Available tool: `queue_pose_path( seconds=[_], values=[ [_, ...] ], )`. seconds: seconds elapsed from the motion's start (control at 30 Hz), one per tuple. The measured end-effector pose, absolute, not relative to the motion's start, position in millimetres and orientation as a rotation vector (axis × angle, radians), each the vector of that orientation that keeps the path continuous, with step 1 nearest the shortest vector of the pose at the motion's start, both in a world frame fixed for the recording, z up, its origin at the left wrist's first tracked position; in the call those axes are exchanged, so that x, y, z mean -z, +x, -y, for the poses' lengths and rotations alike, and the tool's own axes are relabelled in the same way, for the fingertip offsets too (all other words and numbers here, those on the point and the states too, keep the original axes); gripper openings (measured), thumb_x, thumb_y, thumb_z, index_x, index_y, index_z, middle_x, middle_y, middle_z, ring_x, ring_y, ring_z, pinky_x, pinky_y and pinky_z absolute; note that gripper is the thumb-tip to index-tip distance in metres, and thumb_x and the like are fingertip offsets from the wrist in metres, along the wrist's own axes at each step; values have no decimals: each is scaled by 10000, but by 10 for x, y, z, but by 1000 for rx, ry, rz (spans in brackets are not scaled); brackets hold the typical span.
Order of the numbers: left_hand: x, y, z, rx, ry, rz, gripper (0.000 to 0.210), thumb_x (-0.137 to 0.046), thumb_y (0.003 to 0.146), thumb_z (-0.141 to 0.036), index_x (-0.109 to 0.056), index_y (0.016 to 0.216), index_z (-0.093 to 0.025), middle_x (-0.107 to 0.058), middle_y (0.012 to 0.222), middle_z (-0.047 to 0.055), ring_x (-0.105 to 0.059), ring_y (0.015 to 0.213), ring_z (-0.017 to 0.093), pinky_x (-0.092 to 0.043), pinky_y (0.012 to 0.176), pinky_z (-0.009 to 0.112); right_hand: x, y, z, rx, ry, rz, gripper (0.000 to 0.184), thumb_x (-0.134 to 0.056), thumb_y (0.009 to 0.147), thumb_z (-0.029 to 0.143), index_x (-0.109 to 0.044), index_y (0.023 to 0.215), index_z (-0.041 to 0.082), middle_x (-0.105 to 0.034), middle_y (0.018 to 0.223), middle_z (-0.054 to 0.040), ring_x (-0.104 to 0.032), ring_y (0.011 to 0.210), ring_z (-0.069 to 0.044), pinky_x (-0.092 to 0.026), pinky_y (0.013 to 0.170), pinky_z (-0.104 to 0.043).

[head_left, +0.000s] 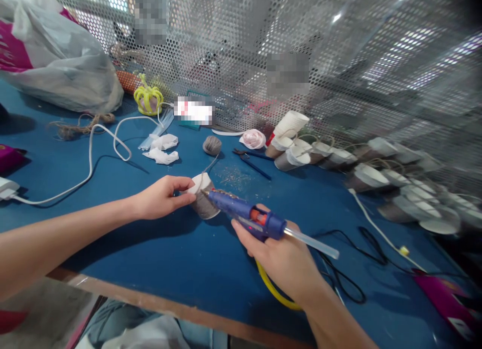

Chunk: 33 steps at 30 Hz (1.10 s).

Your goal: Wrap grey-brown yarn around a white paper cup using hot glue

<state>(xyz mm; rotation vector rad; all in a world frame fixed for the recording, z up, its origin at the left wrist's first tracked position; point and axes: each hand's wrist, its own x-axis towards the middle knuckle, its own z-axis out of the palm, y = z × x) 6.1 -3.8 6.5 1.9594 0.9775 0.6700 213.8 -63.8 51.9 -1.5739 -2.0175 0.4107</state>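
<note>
The glue gun (235,207) in the right hand (284,263) slants across to the cup (207,208), its nozzle (205,192) at the grey yarn-wrapped side, touching or just short of it, I cannot tell which; the left hand (165,197) is nearer, thumb and fingers closed in a narrow pinch on the cup's white edge, while the right is wrapped round the gun's handle; the cup's long axis leans from upper left to lower right, midway between the table's front and back edges; a strand runs from it towards a yarn ball (213,145); the blue table (161,258) backs onto a perforated metal screen (233,42), with a plastic bag (75,68) at the back left corner and more wrapped cups (371,178) towards the right edge.
</note>
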Motion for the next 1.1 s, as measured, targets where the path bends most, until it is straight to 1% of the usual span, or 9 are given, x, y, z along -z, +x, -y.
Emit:
queue_pose_path(
  seconds=[0.37, 0.53, 0.87, 1.0, 1.1],
  values=[
    [-74, 73, 36, -689, 1964, -975, 199, -427, 797, -283, -514, 720, -122, -475, 658, -23, -410, 631, 92, -354, 607, 202, -488, 2131, 641, -383, -1575, 2016, 141, -492, 720, 265, -600, 653, 205, -540, 485, 14, -492, 417, -123, -444, 438, -238],
    [-72, 73, 37, -678, 1983, -983, 211, -424, 801, -295, -522, 730, -122, -482, 664, -22, -413, 635, 94, -356, 607, 198, -504, 2125, 649, -410, -1560, 2051, 127, -493, 714, 241, -601, 655, 211, -560, 493, 13, -509, 423, -126, -440, 426, -232],
    [-68, 67, 47, -673, 1990, -992, 214, -417, 805, -296, -518, 730, -123, -478, 666, -20, -412, 638, 95, -358, 609, 201, -530, 2114, 659, -393, -1569, 2081, 141, -487, 725, 248, -605, 656, 214, -574, 492, 8, -546, 457, -146, -457, 476, -252],
    [-87, 61, 41, -659, 1999, -979, 217, -414, 805, -297, -526, 748, -120, -500, 683, -13, -427, 658, 101, -365, 620, 207, -514, 2172, 638, -273, -1594, 2098, 191, -458, 750, 279, -620, 684, 205, -577, 488, -3, -568, 495, -162, -458, 506, -264],
    [-105, 47, 23, -632, 2019, -973, 223, -413, 804, -301, -527, 745, -118, -505, 681, -11, -433, 662, 105, -366, 624, 213, -484, 2288, 600, -147, -1553, 2196, 219, -461, 746, 311, -650, 728, 202, -546, 434, -2, -566, 497, -175, -447, 517, -274]
  ],
)
